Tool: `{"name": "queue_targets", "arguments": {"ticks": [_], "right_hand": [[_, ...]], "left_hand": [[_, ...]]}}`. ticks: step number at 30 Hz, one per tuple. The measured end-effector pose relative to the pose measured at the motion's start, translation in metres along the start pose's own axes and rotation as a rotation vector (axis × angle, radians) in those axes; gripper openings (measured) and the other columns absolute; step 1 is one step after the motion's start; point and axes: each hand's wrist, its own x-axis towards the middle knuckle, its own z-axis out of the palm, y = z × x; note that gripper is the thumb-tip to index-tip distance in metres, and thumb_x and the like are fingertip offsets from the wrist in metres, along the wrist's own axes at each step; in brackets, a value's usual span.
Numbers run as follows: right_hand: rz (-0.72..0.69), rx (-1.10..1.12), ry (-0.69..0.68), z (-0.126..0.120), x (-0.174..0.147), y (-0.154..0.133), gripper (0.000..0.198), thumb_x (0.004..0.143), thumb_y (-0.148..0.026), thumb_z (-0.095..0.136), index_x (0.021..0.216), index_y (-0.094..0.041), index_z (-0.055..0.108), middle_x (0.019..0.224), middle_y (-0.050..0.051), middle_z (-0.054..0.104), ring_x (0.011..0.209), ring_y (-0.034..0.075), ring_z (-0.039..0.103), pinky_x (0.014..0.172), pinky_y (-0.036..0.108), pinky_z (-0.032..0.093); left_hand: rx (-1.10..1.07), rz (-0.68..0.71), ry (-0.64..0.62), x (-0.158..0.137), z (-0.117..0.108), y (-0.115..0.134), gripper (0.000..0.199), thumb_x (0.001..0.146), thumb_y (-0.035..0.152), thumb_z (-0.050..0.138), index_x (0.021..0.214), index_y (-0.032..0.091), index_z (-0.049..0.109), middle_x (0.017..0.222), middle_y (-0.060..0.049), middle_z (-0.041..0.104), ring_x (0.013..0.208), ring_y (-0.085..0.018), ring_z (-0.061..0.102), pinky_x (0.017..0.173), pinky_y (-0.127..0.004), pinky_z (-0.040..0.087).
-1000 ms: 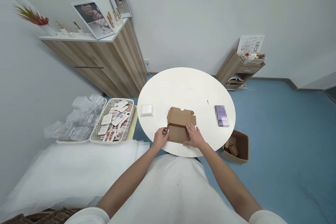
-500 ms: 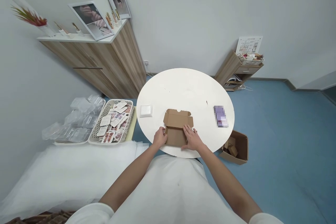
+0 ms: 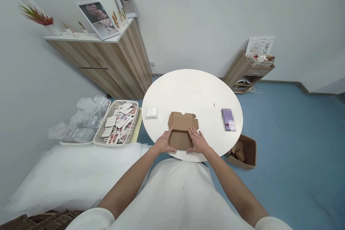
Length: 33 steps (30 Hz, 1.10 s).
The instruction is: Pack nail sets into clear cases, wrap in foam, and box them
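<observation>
A brown cardboard box (image 3: 180, 140) lies on the white oval table (image 3: 194, 93), its flapped lid (image 3: 182, 121) folded back and away from me. My left hand (image 3: 163, 143) grips the box's left side, fingers along the wall and thumb at the front corner. On the right side, my right hand (image 3: 198, 142) holds the box in the same way, fingertips near the lid's fold and thumb at the near edge. No contents show in the box. A small white packet (image 3: 151, 113) sits to the left, and a purple blurred item (image 3: 228, 119) to the right.
Left of the table stand a white basket of printed cards (image 3: 132, 122), clear plastic packs (image 3: 86, 118) and stacked white sheets (image 3: 70, 172). A carton (image 3: 250, 151) with small brown boxes is on the floor at right. A wooden cabinet (image 3: 107, 64) stands behind left.
My left hand has shifted from pinching the left edge to lying along that side, with its thumb at the front corner. My right hand and the box stay almost where they were.
</observation>
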Motion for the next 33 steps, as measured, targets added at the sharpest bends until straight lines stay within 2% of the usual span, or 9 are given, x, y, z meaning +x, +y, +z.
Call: {"name": "queue_targets", "arguments": {"ticks": [5,8,12,14,17,20,22,26,33], "right_hand": [[-0.007,0.025,0.061,-0.001,-0.007,0.002,0.114,0.053,-0.066,0.057,0.136,-0.018,-0.005,0.144,0.010,0.001,0.131,0.027,-0.004,0.102,0.048,0.007],[0.180,0.161,0.227,0.007,-0.021,0.008,0.099,0.064,-0.063,0.049,0.136,-0.021,-0.005,0.144,0.009,0.000,0.131,0.027,0.000,0.101,0.046,0.016],[0.568,0.601,0.317,0.022,-0.038,0.015,0.077,0.078,-0.057,0.030,0.137,-0.012,0.006,0.138,0.014,0.025,0.121,0.026,0.034,0.090,0.038,0.037],[0.591,0.801,0.263,0.024,-0.040,0.014,0.070,0.081,-0.054,0.027,0.135,-0.012,0.015,0.129,0.013,0.040,0.110,0.024,0.047,0.083,0.035,0.043],[0.497,0.944,0.218,0.018,-0.035,0.007,0.060,0.082,-0.051,0.026,0.131,-0.016,0.029,0.118,0.009,0.052,0.098,0.020,0.055,0.075,0.031,0.046],[0.432,0.861,0.248,0.012,-0.025,0.000,0.049,0.081,-0.048,0.030,0.118,-0.018,0.045,0.109,0.007,0.057,0.091,0.018,0.057,0.072,0.029,0.045],[0.476,0.736,0.261,0.011,-0.019,-0.003,0.042,0.078,-0.043,0.039,0.110,-0.018,0.049,0.099,0.006,0.060,0.086,0.018,0.057,0.070,0.029,0.044],[0.631,0.536,0.218,0.018,-0.015,0.000,0.028,0.076,-0.031,0.042,0.100,-0.018,0.048,0.085,0.006,0.062,0.078,0.020,0.058,0.063,0.028,0.041],[0.686,0.380,0.137,0.023,-0.016,0.002,0.021,0.077,-0.024,0.037,0.098,-0.021,0.043,0.087,0.007,0.061,0.078,0.022,0.058,0.058,0.029,0.038]], "left_hand": [[0.077,-0.058,-0.076,0.009,-0.002,0.002,0.118,0.035,0.045,0.077,0.134,0.026,0.015,0.113,-0.010,0.044,0.099,-0.030,0.050,0.078,-0.035,0.041],[0.056,-0.055,-0.071,0.009,0.001,0.002,0.119,0.035,0.046,0.077,0.134,0.026,0.014,0.113,-0.010,0.044,0.100,-0.030,0.050,0.078,-0.035,0.040],[0.033,-0.067,-0.060,0.009,0.003,0.001,0.117,0.035,0.046,0.077,0.133,0.025,0.016,0.112,-0.011,0.045,0.100,-0.031,0.050,0.080,-0.035,0.040],[0.026,-0.076,-0.062,0.009,0.004,0.002,0.118,0.035,0.046,0.077,0.133,0.025,0.015,0.112,-0.011,0.044,0.101,-0.031,0.050,0.080,-0.035,0.040],[0.036,-0.080,-0.074,0.011,0.005,0.004,0.119,0.035,0.046,0.077,0.134,0.025,0.014,0.113,-0.011,0.044,0.100,-0.031,0.050,0.079,-0.035,0.040],[0.046,-0.078,-0.071,0.011,0.008,0.008,0.120,0.035,0.046,0.077,0.134,0.023,0.012,0.114,-0.012,0.043,0.100,-0.032,0.049,0.079,-0.035,0.040],[0.044,-0.077,-0.065,0.010,0.011,0.010,0.121,0.036,0.046,0.077,0.134,0.023,0.011,0.114,-0.013,0.043,0.100,-0.032,0.049,0.078,-0.035,0.040],[0.014,-0.089,-0.073,0.007,0.016,0.015,0.118,0.035,0.045,0.077,0.133,0.024,0.015,0.114,-0.012,0.043,0.099,-0.032,0.050,0.079,-0.035,0.040],[-0.022,-0.094,-0.080,0.008,0.023,0.018,0.118,0.034,0.045,0.078,0.133,0.025,0.016,0.113,-0.011,0.043,0.099,-0.030,0.050,0.079,-0.034,0.040]]}}
